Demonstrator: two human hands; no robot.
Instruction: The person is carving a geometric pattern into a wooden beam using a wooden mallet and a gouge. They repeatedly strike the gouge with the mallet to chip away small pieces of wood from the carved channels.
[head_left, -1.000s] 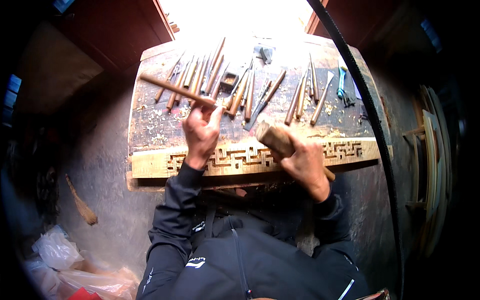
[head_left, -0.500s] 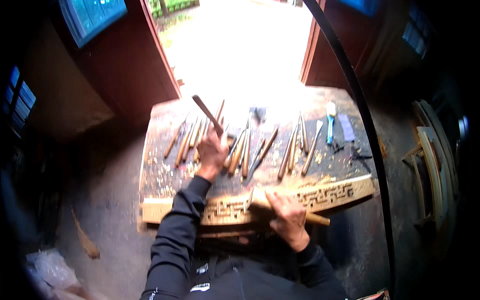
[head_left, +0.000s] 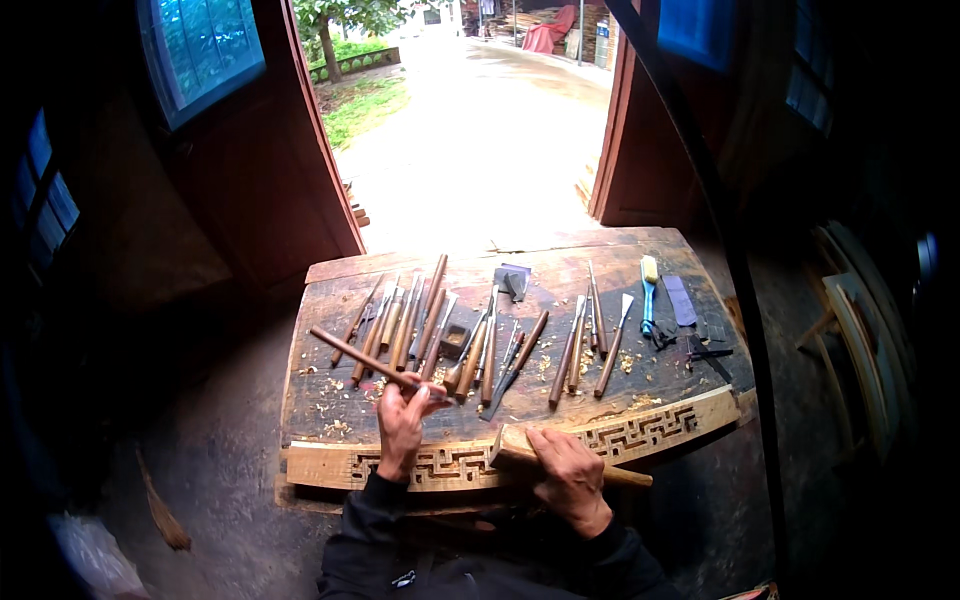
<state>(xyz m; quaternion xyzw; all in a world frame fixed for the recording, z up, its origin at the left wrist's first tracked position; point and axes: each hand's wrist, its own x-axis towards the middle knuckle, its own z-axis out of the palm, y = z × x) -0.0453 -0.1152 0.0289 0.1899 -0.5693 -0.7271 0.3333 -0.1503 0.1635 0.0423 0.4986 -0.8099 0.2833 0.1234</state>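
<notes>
Left hand (head_left: 402, 430), lower centre of frame, pinching wooden-handled tool (head_left: 355, 353) that slants toward upper left; right hand (head_left: 570, 470), farther right, wrapped around wooden mallet (head_left: 512, 449); carved board (head_left: 325, 467) spans lower middle of frame, along counter (head_left: 620, 252); more tools (head_left: 564, 370) lie mid-frame.

This place is a workshop for carving wood. On the worn table (head_left: 590, 252) lie many chisels (head_left: 612, 352) among curled wood shavings (head_left: 641, 402), and along its near edge lies a long board (head_left: 450, 483) with a cut pattern. Beyond the table, two doors (head_left: 255, 170) stand open to a yard (head_left: 480, 130).
</notes>
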